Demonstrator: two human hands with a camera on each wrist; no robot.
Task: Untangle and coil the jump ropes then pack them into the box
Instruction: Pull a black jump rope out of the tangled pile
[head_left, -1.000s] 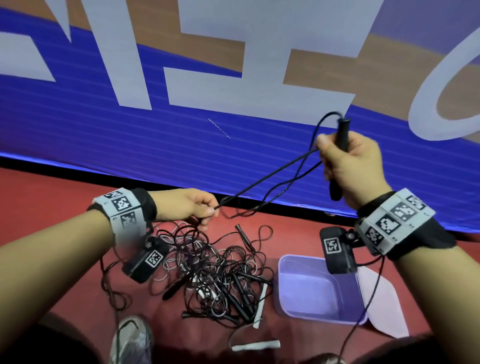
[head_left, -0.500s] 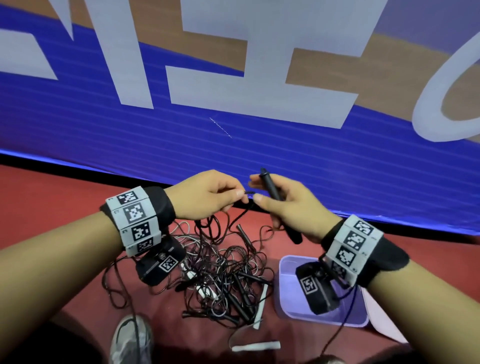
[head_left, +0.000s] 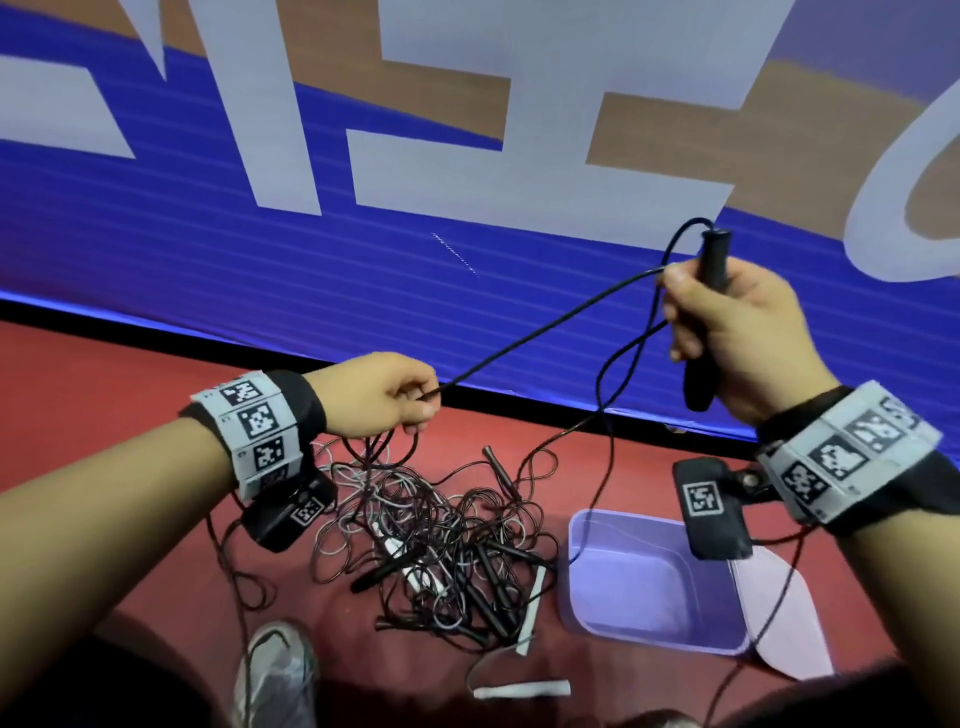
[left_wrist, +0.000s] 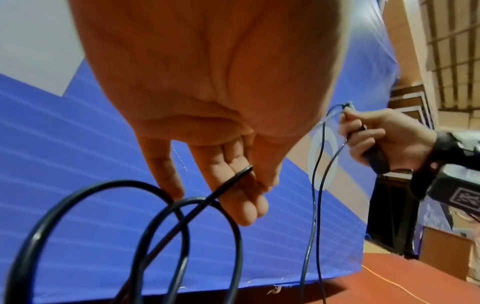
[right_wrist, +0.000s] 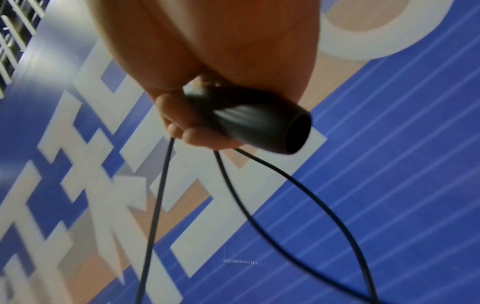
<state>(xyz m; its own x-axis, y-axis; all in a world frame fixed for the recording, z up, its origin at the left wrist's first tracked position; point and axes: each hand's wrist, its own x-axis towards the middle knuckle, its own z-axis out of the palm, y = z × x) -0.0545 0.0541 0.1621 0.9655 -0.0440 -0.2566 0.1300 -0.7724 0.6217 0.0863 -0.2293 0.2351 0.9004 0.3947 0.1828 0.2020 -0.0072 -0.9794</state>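
A tangled heap of black and white jump ropes (head_left: 431, 551) lies on the red floor between my arms. My right hand (head_left: 727, 332) is raised at the upper right and grips a black rope handle (head_left: 709, 312) upright; the same black handle (right_wrist: 249, 121) fills the right wrist view. Its black cord (head_left: 545, 332) runs taut down-left to my left hand (head_left: 384, 395), which pinches it between thumb and fingers. Close up, the pinched cord (left_wrist: 228, 183) hangs below my left hand in loops (left_wrist: 166, 236). An open lilac box (head_left: 649, 582) sits on the floor at the right.
A blue, white and tan banner wall (head_left: 467, 208) stands right behind the heap. The box lid (head_left: 779, 618) lies against the box's right side. Two white handles (head_left: 522, 690) lie near the front. A grey shoe (head_left: 275, 675) shows at the bottom.
My right hand has swung up and to the right with the handle, away from my left hand. The cord between them is now stretched taut. My left hand has stayed above the heap.
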